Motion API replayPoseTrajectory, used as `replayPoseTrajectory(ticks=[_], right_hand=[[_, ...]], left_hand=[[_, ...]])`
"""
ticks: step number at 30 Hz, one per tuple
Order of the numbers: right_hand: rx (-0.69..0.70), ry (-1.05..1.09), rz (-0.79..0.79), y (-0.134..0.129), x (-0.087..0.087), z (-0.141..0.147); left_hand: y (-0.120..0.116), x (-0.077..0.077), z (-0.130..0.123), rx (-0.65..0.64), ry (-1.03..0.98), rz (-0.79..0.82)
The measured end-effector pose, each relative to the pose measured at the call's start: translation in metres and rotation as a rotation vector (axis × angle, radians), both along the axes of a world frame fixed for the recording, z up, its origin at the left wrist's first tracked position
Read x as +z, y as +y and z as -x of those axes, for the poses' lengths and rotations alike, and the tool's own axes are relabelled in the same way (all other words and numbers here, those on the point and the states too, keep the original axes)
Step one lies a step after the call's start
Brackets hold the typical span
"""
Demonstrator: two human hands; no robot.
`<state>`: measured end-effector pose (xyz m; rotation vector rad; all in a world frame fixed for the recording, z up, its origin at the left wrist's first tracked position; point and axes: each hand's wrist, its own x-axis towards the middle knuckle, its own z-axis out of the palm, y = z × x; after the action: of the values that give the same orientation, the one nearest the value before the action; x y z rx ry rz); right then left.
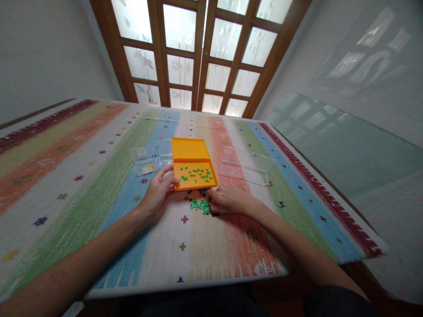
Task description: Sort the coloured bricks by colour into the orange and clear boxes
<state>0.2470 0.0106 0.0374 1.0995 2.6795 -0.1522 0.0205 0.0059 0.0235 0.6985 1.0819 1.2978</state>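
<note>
On the surface (82,220), an open orange case (190,149), strewn with green bricks (194,171), is grasped at its left edge by the left hand (157,190). Nearer, beside a green pile (195,204), the right hand (224,199) is curled; whether anything is pinched cannot be told.

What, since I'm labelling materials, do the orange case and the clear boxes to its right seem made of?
Orange case: probably smooth plastic, from its even colour and thin straight edges. Clear boxes: glossy, likely rigid plastic; the tablecloth shows through; glass isn't excluded.
</note>
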Motion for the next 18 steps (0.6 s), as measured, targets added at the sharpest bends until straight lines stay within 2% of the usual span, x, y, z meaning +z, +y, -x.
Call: replayPoseTrajectory(ticks=[5, 8, 10, 13, 18], right_hand=[[0.073, 0.239, 0.077, 0.002, 0.021, -0.006], [0.048, 0.337, 0.000, 0.011, 0.038, 0.001], [0.003, 0.324, -0.088, 0.019, 0.048, 0.012], [-0.025, 0.248, -0.129, 0.032, 0.055, 0.032], [0.001, 0.171, -0.161, 0.042, 0.054, 0.053]], left_hand=[[-0.001, 0.000, 0.001, -0.008, -0.008, -0.011], [-0.002, 0.000, 0.000, -0.035, -0.011, -0.019], [-0.003, 0.001, -0.001, -0.060, -0.010, -0.023], [-0.005, 0.003, -0.002, -0.103, -0.006, -0.027], [-0.007, 0.004, -0.003, -0.135, -0.005, -0.031]])
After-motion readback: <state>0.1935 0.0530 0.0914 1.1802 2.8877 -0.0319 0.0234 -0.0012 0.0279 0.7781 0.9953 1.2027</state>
